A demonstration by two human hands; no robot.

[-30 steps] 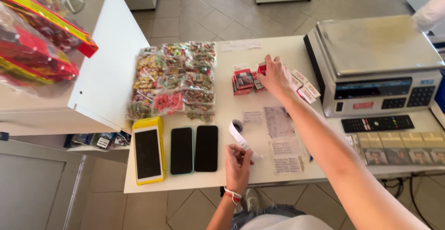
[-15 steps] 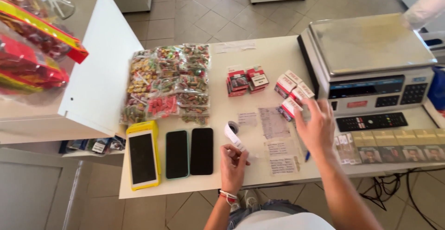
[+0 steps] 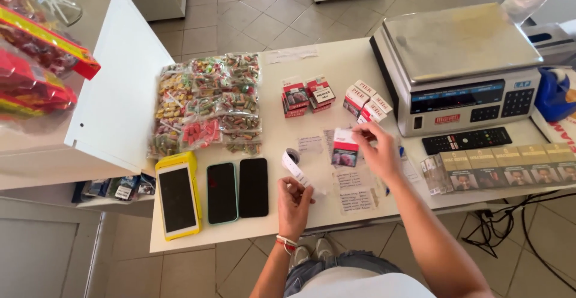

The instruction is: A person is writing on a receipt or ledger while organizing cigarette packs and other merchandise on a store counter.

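Standing on a beige tiled floor, the white desk [image 3: 312, 214] carries a grey electronic scale [image 3: 459, 64] at its far right. Left of the scale, the right hand [image 3: 378, 151] pinches a small red-and-white carton pack [image 3: 345, 148], held just above the desk. Further left and nearer the desk's front edge, the left hand [image 3: 294, 199] grips a curling strip of white receipt paper [image 3: 295, 167]. Beyond that strip lie three flat phones [image 3: 231, 191]. Paper notes under the right forearm are partly covered and too small to make out.
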